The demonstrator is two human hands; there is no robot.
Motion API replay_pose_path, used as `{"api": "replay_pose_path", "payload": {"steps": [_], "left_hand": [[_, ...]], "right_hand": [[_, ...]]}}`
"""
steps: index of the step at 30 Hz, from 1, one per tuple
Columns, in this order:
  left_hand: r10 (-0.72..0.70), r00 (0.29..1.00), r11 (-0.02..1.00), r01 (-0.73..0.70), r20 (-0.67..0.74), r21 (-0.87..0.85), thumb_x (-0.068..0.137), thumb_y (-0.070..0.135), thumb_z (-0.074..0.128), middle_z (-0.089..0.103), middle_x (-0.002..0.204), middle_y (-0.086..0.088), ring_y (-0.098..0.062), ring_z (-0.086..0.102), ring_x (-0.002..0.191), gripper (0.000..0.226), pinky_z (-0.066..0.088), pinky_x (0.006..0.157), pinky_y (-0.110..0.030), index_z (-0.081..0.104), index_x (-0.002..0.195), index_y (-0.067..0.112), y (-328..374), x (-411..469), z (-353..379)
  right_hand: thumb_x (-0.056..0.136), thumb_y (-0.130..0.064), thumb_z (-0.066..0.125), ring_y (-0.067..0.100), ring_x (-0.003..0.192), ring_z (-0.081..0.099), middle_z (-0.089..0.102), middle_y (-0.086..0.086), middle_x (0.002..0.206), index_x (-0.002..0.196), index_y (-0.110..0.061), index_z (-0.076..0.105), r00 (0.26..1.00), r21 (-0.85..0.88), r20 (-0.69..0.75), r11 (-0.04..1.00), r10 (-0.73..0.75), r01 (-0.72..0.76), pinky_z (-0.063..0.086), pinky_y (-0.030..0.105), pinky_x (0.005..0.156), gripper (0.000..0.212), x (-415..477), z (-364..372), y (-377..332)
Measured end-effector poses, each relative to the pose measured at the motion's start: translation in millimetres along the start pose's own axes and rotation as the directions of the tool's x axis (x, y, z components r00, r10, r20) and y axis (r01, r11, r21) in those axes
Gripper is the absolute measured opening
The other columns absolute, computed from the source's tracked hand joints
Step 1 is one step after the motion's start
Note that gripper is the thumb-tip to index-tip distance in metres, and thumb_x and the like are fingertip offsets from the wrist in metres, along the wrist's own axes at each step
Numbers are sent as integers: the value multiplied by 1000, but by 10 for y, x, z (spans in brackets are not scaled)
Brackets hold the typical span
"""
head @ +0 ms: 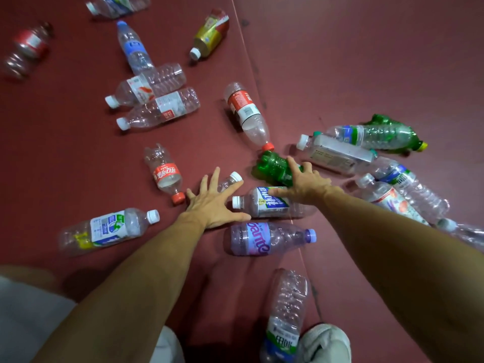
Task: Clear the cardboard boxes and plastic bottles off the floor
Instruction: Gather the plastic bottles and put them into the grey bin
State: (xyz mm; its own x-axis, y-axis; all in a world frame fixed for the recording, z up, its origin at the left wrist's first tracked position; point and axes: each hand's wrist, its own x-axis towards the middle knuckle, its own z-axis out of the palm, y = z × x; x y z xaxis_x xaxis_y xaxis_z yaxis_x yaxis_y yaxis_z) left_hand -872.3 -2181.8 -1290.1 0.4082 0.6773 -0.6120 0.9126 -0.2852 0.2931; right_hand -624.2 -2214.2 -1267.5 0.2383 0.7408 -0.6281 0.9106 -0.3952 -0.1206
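One view only: head cam worn on me, wide-angle, facing forward and steeply down at the dark red floor, lines bending toward the edges. Close range. My forearms come in from the bottom edge, with my left hand and right hand near frame centre. My white shoe and a pale garment sit at the bottom edge. Plastic bottles spread up to the top edge, the far-left ones blurred.

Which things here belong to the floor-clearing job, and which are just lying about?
Job: crushed green plastic bottle, clear blue-labelled plastic bottle, purple-tinted plastic bottle, left hand, right hand.
Lying about: white shoe, pale grey clothing.
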Motion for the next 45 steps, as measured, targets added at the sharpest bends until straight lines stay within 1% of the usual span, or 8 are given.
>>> {"api": "replay_pose_path", "payload": {"steps": [7,14,22,29,36,38,41,45], "left_hand": [[6,1000,1000,-7,-23,-27,64,88,61,-32,161,3,-27,-24,150,103,-7,114,-71,5,148,65,-6,-20,30],[-91,984,996,88,-153,-28,72,91,46,-23,165,-1,-27,-21,151,95,-7,117,-64,2,150,61,-301,-93,-205],[-201,938,979,202,-281,-24,75,85,54,-15,167,-6,-28,-20,152,95,-7,119,-60,12,154,53,-884,-167,-432],[-405,904,913,407,-141,-15,74,87,51,-28,162,-9,-37,-30,146,102,0,114,-71,5,156,48,-1011,-63,-451],[-102,944,984,142,-314,107,86,70,53,-18,166,-5,-26,-18,152,83,-2,121,-56,21,156,40,-792,-15,-457],[-124,935,982,164,-332,96,84,70,56,-26,164,-1,-31,-24,150,84,-5,117,-63,18,155,46,-791,7,-487],[-259,942,965,264,-215,-10,81,69,63,-36,160,-1,-39,-23,149,93,-2,114,-68,6,154,53,-795,28,-499],[-168,970,984,156,-177,-82,86,54,68,-34,160,4,-35,-7,153,89,13,119,-63,12,156,48,-599,65,-420]], "right_hand": [[84,-74,56,34,151,6,-2,9,166,158,-37,-2,983,-88,-138,990,-124,113,24,67,113,101,50,-77,-102],[87,-64,61,36,151,0,-4,4,166,158,-40,4,978,-40,-126,986,-166,162,21,70,111,94,291,-178,-732],[84,-63,66,35,152,-7,-13,2,167,157,-43,4,985,-49,-109,991,-132,128,12,72,113,98,533,-236,-1055],[83,-64,67,37,151,-12,-19,2,166,157,-44,-2,985,-111,-129,989,-115,100,19,71,110,102,607,-238,-1031],[83,-64,67,38,149,5,-8,1,166,156,-44,7,975,-152,-183,984,-122,95,26,67,107,96,607,-239,-987],[83,-63,67,38,148,6,-9,0,166,155,-44,6,977,-155,-175,983,-124,97,26,67,107,96,587,-256,-961],[84,-63,67,39,150,2,-13,-1,166,156,-48,2,984,-160,-136,983,-115,93,23,70,109,98,552,-262,-894],[85,-58,68,38,150,8,-15,0,166,156,-48,6,990,-166,-82,981,-114,99,26,68,110,95,490,-248,-770]]}}
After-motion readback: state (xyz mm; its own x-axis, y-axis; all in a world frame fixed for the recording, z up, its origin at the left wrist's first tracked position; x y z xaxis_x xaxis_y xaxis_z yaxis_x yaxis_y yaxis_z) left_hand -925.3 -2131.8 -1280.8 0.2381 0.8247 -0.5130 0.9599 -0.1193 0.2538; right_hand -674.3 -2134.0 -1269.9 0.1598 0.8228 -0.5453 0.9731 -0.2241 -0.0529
